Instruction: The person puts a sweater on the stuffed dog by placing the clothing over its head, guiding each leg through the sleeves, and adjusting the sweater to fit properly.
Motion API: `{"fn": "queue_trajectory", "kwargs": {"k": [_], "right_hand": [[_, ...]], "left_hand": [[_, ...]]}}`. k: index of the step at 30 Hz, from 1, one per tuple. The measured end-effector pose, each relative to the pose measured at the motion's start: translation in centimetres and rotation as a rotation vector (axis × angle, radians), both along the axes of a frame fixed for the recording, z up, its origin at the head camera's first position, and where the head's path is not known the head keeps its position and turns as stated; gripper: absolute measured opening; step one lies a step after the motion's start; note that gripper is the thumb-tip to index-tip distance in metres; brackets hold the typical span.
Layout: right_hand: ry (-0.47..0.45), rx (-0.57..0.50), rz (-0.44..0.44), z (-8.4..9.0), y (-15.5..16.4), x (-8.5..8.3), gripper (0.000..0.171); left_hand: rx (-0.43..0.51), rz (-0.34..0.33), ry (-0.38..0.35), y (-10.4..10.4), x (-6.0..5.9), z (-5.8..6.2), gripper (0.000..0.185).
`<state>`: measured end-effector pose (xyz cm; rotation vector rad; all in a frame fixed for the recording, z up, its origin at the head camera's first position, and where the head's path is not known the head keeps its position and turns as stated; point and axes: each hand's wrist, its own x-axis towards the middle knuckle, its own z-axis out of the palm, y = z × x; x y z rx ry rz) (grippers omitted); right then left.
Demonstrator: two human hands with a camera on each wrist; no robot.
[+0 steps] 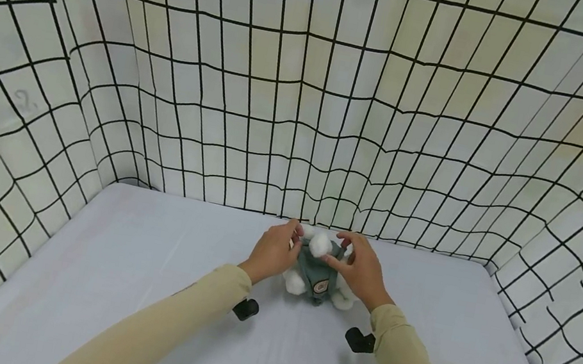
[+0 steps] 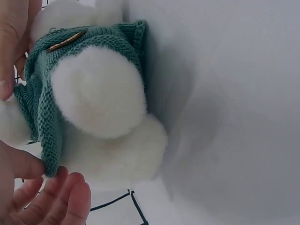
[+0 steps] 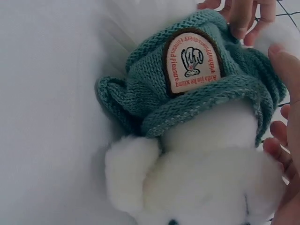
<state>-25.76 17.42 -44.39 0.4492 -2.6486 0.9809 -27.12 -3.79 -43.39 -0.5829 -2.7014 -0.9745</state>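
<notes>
A white plush toy (image 1: 294,283) lies near the back edge of the table, a teal knitted sweater (image 1: 316,269) around it. The sweater bears an arched patch (image 3: 193,61) with red lettering. In the right wrist view a white ear (image 3: 131,173) and part of the toy's face show at the bottom. From the left side, my left hand (image 1: 275,248) pinches the sweater's rolled edge between thumb and fingers, close beside a round white limb (image 2: 98,91). My right hand (image 1: 360,272) grips the sweater on the other side, thumb in front; its other fingers are partly hidden behind the toy.
The table (image 1: 203,349) has a pale cover. Black netting (image 1: 299,86) rises behind it and along both sides, with white sheeting behind. Small black devices (image 1: 246,309) sit below both wrists.
</notes>
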Motion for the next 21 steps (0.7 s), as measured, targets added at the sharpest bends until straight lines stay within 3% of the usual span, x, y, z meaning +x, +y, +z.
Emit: {"fn": "queue_trajectory", "kwargs": {"k": [12,21], "right_hand": [[0.054,0.056,0.008,0.8,2.6,1.1,0.059],[0.084,0.096,0.007,0.4,4.4,2.2,0.062]], "left_hand": [[0.017,-0.006,-0.042,-0.5,0.7,-0.2,0.017],[0.011,-0.009,-0.062,-1.0,2.0,0.2,0.018]]}}
